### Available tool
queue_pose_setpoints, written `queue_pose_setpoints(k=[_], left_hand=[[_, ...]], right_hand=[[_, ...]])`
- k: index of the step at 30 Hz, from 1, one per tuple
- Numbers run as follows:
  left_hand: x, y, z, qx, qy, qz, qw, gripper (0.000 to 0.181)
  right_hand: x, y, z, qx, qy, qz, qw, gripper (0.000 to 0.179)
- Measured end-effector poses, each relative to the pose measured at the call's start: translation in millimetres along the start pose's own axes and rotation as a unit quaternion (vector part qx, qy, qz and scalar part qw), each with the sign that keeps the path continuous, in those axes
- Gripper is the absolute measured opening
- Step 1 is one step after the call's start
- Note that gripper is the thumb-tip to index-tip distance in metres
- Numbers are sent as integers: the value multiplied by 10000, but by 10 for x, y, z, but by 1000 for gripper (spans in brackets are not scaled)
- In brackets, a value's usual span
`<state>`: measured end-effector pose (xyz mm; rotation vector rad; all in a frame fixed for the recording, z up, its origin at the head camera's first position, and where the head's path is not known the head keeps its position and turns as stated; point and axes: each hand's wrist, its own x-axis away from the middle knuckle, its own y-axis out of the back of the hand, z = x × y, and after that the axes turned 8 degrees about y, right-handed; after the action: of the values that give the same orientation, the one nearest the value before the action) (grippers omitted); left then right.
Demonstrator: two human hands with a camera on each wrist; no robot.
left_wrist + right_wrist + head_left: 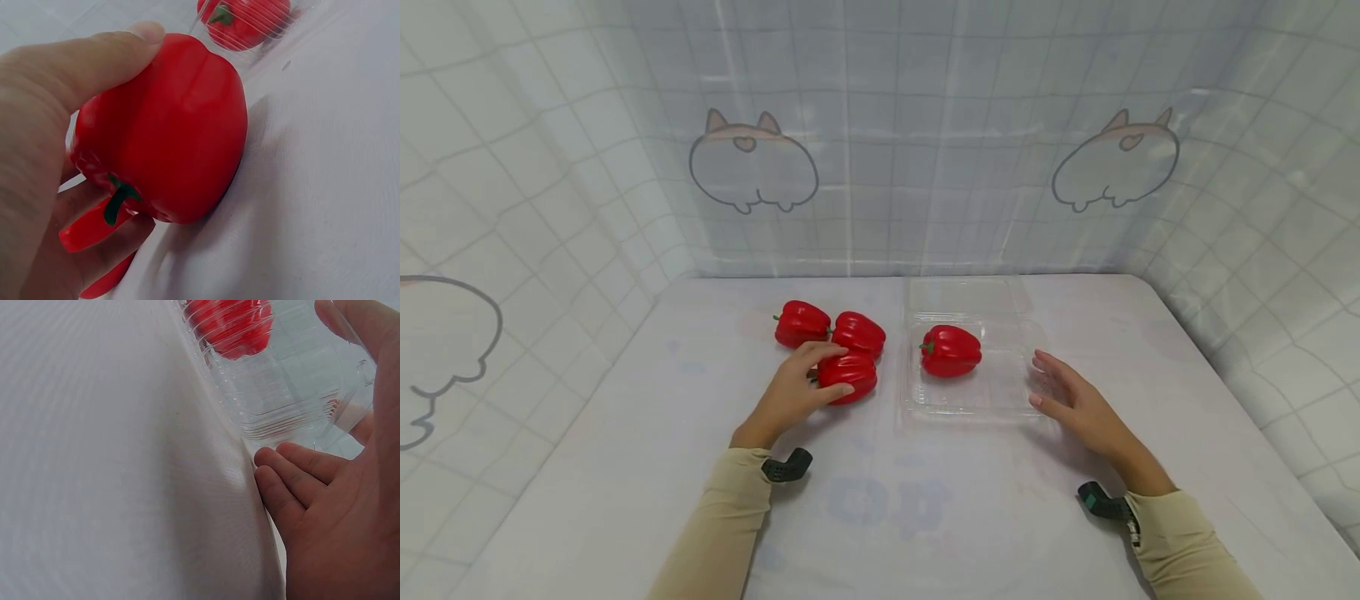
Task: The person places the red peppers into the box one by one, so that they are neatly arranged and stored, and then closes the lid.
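Left hand point(790, 393) pinches the near red pepper point(853, 375) at left, apparently securing the grip that lifting clear of two farther peppers point(860, 333) would next need, while the right hand point(1081, 408), loosely spread, flanks a clear container point(1007, 379) at right.

"Where's my head view?"

"Above and back, facing forward and down at left hand point(792, 398) and right hand point(1082, 412)."

"My wrist views?"

"Close in, each looking past its palm; both share the red pepper point(952, 353) in the clear tray point(1004, 383)."
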<state>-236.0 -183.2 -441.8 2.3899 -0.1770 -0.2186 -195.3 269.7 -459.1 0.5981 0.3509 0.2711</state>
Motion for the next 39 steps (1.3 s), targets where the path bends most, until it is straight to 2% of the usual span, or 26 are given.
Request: queue_pose_setpoints(k=[6,15,25,32,39], left_hand=[[-10,-3,22,7,-12,65,10000,68],[-6,2,28,-24,-322,-112,9994,65],[-9,0,18,442,-328,-193,9983,61],[50,-2,-13,767,-222,-513,9955,63],[38,-53,-56,1067,-159,-450,9931,64]], right_hand=[[4,-3,4,-18,-36,-26,10000,75],[4,-20,9,-19,-89,-33,10000,75],[7,-17,29,10,-100,-61,9999,75],[-8,-43,40,-93,-90,-32,9999,74],[-2,-16,42,-6,-88,-36,10000,74]])
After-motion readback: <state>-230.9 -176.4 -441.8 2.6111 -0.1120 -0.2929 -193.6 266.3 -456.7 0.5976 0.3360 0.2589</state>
